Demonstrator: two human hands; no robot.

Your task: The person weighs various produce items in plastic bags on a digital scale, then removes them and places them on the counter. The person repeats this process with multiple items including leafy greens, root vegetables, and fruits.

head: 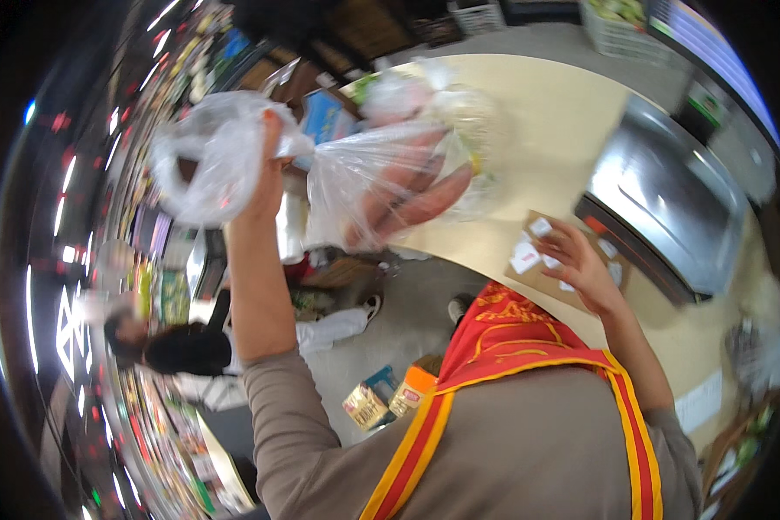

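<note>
Up at the left, my left hand grips the neck of a clear plastic bag. Inside it are several long reddish pieces of produce, apparently sweet potatoes. The bag's loose white handle part bunches around that hand. My right hand, fingers apart and slightly curled, hovers over or touches a piece of brown cardboard at the counter's near edge. Scattered on the cardboard are several small white labels. Whether a fingertip touches one is hard to tell.
A steel-topped weighing scale stands on the cream counter, right of the cardboard. Behind the held bag lie other bagged goods. A person in black is at the left. Boxes are on the floor below.
</note>
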